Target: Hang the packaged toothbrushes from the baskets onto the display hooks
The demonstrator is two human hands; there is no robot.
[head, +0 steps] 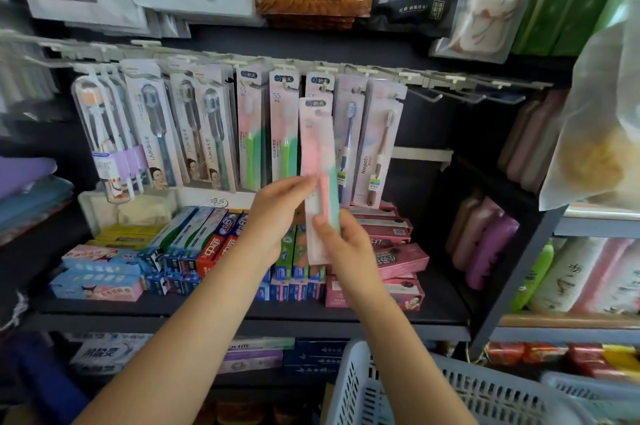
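From the head camera, both bare hands hold one packaged toothbrush (318, 161) upright in front of the display rail; the left hand (273, 217) pinches the pack's left edge about halfway down, fingertips curled onto the card, while the right hand (341, 244) grips the lower end from the right, thumb laid across its face; the pack's top, with its hanging hole, stands above both hands, just below and in front of the hooks (323, 87); behind it, on the far rail, hang rows of other toothbrush packs (249, 127), pink-and-green ones to the left and pale ones with blue and brown brushes to the right; further right the hooks (485, 97) carry nothing; below the hands, a dark shelf (242, 315) bears stacked toothpaste boxes (194, 244) on the left and pink boxes (398, 262) on the right; near the bottom right, under the right forearm, sits a pale slotted basket (467, 393), its contents out of sight.
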